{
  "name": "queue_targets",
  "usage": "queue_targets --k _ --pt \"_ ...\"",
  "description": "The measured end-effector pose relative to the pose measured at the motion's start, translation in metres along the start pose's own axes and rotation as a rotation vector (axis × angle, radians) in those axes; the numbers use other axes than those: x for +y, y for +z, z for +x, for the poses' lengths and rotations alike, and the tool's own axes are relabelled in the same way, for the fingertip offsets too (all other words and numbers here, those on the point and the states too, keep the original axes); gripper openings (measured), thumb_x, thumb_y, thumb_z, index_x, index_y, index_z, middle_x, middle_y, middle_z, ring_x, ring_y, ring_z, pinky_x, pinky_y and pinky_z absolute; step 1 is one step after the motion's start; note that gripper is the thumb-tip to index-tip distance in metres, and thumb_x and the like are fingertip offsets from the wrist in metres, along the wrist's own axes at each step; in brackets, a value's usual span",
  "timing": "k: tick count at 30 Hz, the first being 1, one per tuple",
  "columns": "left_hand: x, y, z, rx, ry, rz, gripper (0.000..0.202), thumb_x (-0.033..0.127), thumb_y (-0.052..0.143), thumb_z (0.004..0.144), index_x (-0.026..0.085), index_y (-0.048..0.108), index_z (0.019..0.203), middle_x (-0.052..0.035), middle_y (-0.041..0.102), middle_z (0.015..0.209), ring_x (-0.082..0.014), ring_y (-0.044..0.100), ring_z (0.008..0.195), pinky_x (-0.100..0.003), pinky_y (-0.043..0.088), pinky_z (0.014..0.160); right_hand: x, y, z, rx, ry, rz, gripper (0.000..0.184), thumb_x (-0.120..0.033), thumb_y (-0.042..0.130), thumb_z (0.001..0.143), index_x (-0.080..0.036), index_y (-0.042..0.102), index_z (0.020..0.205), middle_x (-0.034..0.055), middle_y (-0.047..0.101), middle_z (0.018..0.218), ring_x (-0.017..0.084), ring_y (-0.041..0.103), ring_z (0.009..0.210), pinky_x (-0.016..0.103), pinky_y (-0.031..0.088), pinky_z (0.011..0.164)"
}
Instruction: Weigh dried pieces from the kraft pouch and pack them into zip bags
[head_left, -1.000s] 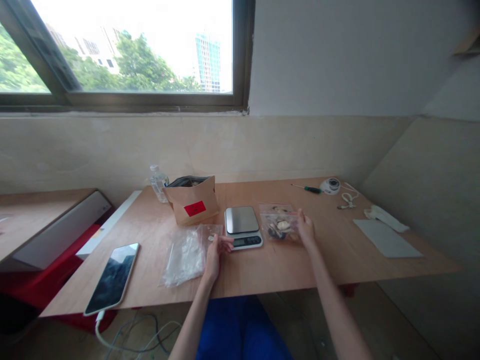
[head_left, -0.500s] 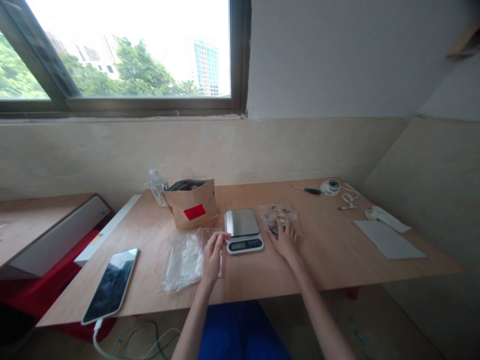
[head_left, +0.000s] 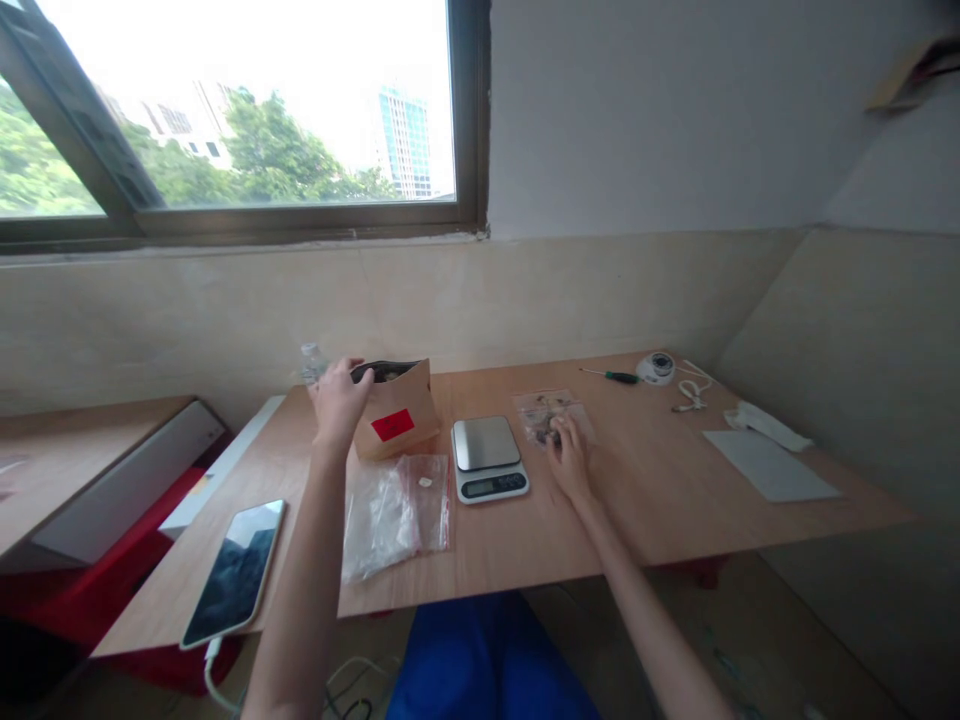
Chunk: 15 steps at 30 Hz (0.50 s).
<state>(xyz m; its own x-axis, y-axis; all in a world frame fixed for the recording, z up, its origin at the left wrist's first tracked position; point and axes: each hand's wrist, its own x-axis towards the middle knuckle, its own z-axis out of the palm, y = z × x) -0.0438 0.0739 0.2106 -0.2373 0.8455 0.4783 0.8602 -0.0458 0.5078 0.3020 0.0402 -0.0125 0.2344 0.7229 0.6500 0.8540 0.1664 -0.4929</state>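
My left hand (head_left: 341, 400) is at the left corner of the brown paper bag (head_left: 375, 435), its thumb and fingers closed on the bag's top edge. The bag stands with its mouth open and bears a red label; its contents are mostly hidden. My right hand (head_left: 571, 460) lies over small clear zip bags (head_left: 532, 408) holding small pale and dark pieces. Its fingers are bent and closed on one bag, partly hiding it. Between the hands sits a white digital scale (head_left: 487, 445) with a bare steel plate. Flat clear zip bags (head_left: 382, 525) lie left of the scale.
A phone (head_left: 236, 570) with a charging cable lies at the front left. Behind the paper bag stands a plastic bottle (head_left: 310, 360). At the right are a green screwdriver (head_left: 619, 378), a white dome camera (head_left: 657, 368) with its cable, and a white sheet (head_left: 772, 468).
My left hand has moved from beside the scale, up and left to the paper bag's rim. My right hand stays at the small zip bags, its fingers drawn closer together. The view has shifted slightly.
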Motion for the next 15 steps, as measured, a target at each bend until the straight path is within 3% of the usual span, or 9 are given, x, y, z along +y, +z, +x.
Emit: queue_targets --k 2,4,6,9,12,15 --pt "-0.007 -0.001 -0.005 -0.103 -0.005 -0.052 0.036 0.035 0.045 0.083 0.017 0.06 0.11 -0.0111 0.067 0.101 -0.0258 0.06 0.097 -0.034 0.044 0.082 -0.018 -0.009 -0.006 0.002 -0.038 0.134 0.037 -0.028 0.035 0.091 -0.016 0.052 0.121 0.0158 0.044 0.135 0.025 0.038 0.129 0.047 0.033 0.104" --pt "-0.008 -0.006 -0.019 -0.103 -0.019 -0.025 0.038 0.041 0.046 0.082 0.02 0.06 0.111 -0.0098 0.068 0.1 -0.0254 0.062 0.093 -0.031 0.045 0.074 -0.051 -0.02 -0.01 -0.011 -0.072 0.258 0.034 -0.023 0.035 0.091 -0.017 0.054 0.119 0.0141 0.048 0.131 0.023 0.041 0.126 0.044 0.036 0.103" --pt "-0.004 -0.015 -0.037 -0.127 -0.026 0.02 0.036 0.043 0.049 0.08 0.024 0.063 0.107 -0.0067 0.07 0.098 -0.0251 0.063 0.091 -0.029 0.045 0.069 -0.096 -0.031 -0.012 -0.065 -0.147 0.36 0.033 -0.019 0.036 0.091 -0.02 0.053 0.119 0.0115 0.052 0.125 0.02 0.045 0.121 0.042 0.038 0.102" --pt "0.003 -0.028 -0.058 -0.255 0.049 0.039 0.025 0.041 0.051 0.077 0.028 0.068 0.091 -0.0016 0.072 0.089 -0.0224 0.065 0.085 -0.026 0.044 0.067 -0.169 -0.043 -0.01 -0.191 -0.343 0.459 0.038 -0.013 0.034 0.09 -0.021 0.048 0.124 0.009 0.053 0.123 0.016 0.046 0.12 0.036 0.041 0.101" --pt "0.004 -0.034 -0.065 -0.406 0.163 0.031 0.025 0.04 0.052 0.077 0.027 0.069 0.088 -0.0009 0.073 0.083 -0.0212 0.066 0.082 -0.025 0.044 0.067 -0.221 -0.042 -0.009 -0.3 -0.561 0.411 0.04 -0.011 0.033 0.09 -0.017 0.047 0.127 0.0098 0.052 0.127 0.017 0.042 0.124 0.035 0.037 0.105" --pt "-0.001 -0.034 -0.064 -0.418 0.205 0.045 0.028 0.04 0.05 0.078 0.026 0.069 0.092 -0.0019 0.073 0.082 -0.0206 0.066 0.079 -0.025 0.044 0.065 -0.241 -0.034 -0.014 -0.342 -0.592 0.293 0.035 -0.013 0.036 0.09 -0.011 0.053 0.121 0.0115 0.06 0.115 0.021 0.048 0.115 0.038 0.034 0.106"
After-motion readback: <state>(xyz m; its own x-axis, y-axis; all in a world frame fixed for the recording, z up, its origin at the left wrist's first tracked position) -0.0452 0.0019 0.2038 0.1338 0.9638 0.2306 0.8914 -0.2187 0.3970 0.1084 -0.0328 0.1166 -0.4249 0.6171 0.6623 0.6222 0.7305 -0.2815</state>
